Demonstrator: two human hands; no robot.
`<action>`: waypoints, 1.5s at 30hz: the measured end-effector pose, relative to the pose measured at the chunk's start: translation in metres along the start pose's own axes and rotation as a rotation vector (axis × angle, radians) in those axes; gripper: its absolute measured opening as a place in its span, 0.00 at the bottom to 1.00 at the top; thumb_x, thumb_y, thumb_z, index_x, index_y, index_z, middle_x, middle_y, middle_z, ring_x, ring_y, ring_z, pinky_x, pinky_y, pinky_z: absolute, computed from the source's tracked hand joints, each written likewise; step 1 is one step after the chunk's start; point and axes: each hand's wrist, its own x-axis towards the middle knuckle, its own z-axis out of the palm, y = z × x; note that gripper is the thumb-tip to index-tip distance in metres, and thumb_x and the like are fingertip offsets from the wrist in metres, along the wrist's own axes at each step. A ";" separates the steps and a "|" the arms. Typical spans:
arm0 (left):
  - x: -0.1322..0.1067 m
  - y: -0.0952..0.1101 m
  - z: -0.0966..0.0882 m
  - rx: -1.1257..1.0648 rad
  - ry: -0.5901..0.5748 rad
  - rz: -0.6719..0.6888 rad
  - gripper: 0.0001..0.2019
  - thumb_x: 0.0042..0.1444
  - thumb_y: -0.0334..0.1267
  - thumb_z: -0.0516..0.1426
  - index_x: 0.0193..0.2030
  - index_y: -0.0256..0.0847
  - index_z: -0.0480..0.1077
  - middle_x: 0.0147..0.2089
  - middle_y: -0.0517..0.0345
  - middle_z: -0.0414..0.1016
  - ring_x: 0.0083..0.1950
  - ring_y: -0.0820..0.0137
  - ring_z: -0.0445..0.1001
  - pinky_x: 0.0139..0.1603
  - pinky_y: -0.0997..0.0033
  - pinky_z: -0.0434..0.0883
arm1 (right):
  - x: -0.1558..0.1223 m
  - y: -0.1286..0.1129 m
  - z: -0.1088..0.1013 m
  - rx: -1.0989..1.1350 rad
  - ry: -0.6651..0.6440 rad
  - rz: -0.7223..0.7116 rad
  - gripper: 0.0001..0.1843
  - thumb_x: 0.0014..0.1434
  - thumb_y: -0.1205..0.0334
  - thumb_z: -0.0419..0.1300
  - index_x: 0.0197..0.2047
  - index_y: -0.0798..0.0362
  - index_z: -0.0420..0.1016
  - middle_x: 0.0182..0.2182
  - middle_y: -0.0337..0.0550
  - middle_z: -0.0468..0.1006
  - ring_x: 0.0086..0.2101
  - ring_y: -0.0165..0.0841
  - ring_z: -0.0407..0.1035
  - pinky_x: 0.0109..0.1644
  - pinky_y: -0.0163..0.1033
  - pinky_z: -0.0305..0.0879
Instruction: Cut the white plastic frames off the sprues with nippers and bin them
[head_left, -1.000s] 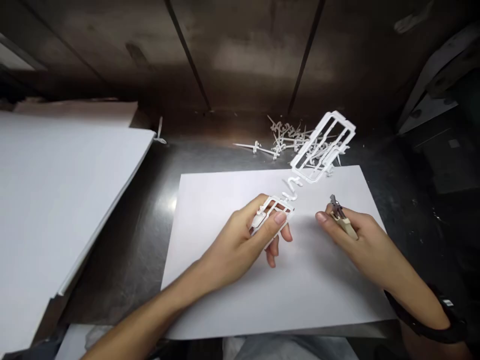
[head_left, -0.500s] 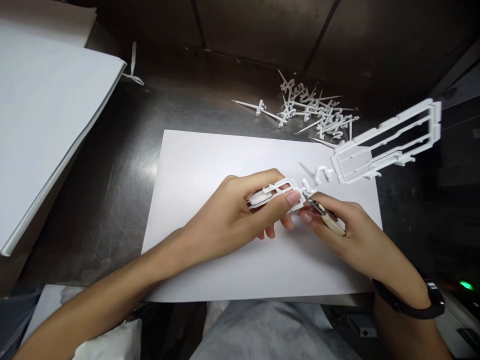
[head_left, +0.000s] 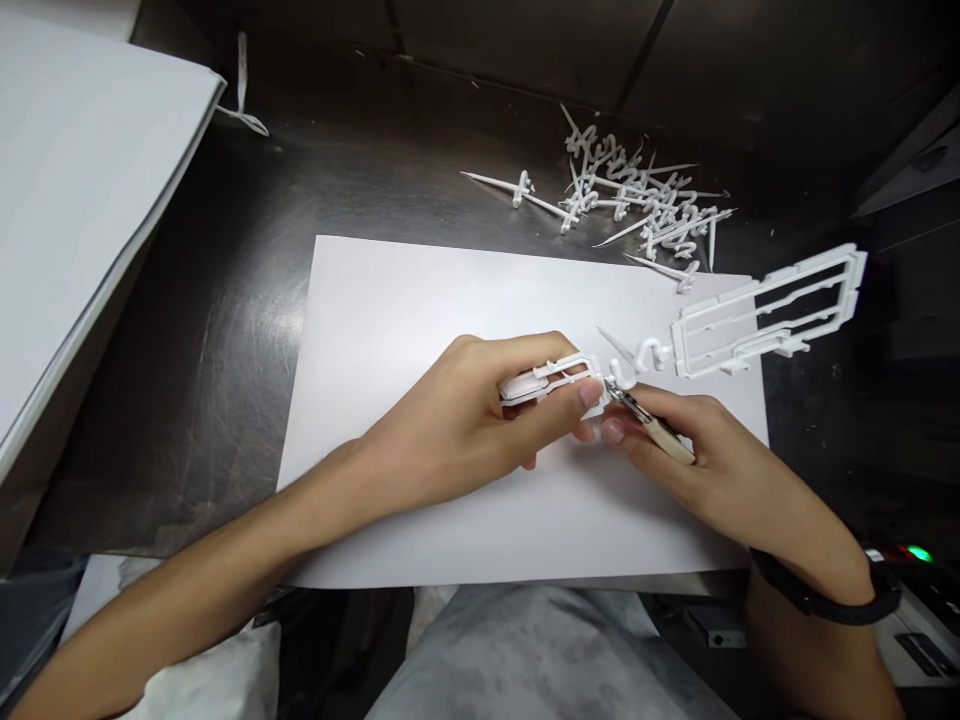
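Note:
Between thumb and fingers, my left hand (head_left: 480, 415) grips one of two white plastic frames (head_left: 566, 368) joined by a curly runner. The curved white runner (head_left: 646, 355) with a thin spike links it to the second rectangular frame (head_left: 772, 315), which sticks out in the air to the upper right. My right hand (head_left: 690, 450) is closed around cutting pliers (head_left: 658, 432) with pale handles. The jaws of the pliers are at the runner, right beside the end of the held frame and my left thumb. Whether the blades touch the plastic is too small to tell.
A white paper sheet (head_left: 390, 300) lies under my hands on a dark metal table (head_left: 247, 290). Several cut-off spiky white runners (head_left: 645, 195) are heaped beyond it. A stack of white sheets (head_left: 82, 150) stands at the left, with a white strip (head_left: 242, 90) next to it.
The far frame has tipped downward and a little to the left. The pliers stay at the runner by my left thumb. The whole view has shifted slightly.

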 end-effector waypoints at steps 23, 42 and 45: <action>-0.001 -0.001 -0.002 0.021 -0.045 -0.106 0.09 0.73 0.35 0.61 0.40 0.38 0.79 0.35 0.67 0.85 0.22 0.83 0.75 0.22 0.87 0.72 | -0.005 -0.009 0.000 0.122 -0.114 0.085 0.17 0.83 0.41 0.59 0.53 0.42 0.83 0.48 0.32 0.83 0.54 0.40 0.76 0.53 0.35 0.69; 0.004 -0.009 -0.011 0.139 -0.084 -0.136 0.12 0.75 0.46 0.57 0.44 0.43 0.76 0.42 0.63 0.86 0.27 0.77 0.78 0.27 0.80 0.75 | 0.003 0.000 0.014 -0.067 -0.012 0.137 0.29 0.83 0.37 0.52 0.39 0.51 0.73 0.24 0.33 0.55 0.26 0.33 0.48 0.31 0.41 0.45; -0.001 -0.005 -0.027 0.247 -0.152 -0.167 0.12 0.75 0.50 0.58 0.48 0.46 0.78 0.40 0.65 0.86 0.26 0.76 0.77 0.27 0.79 0.72 | -0.001 0.005 0.006 -0.066 -0.088 0.177 0.30 0.81 0.35 0.55 0.35 0.51 0.67 0.27 0.34 0.57 0.28 0.33 0.51 0.32 0.40 0.47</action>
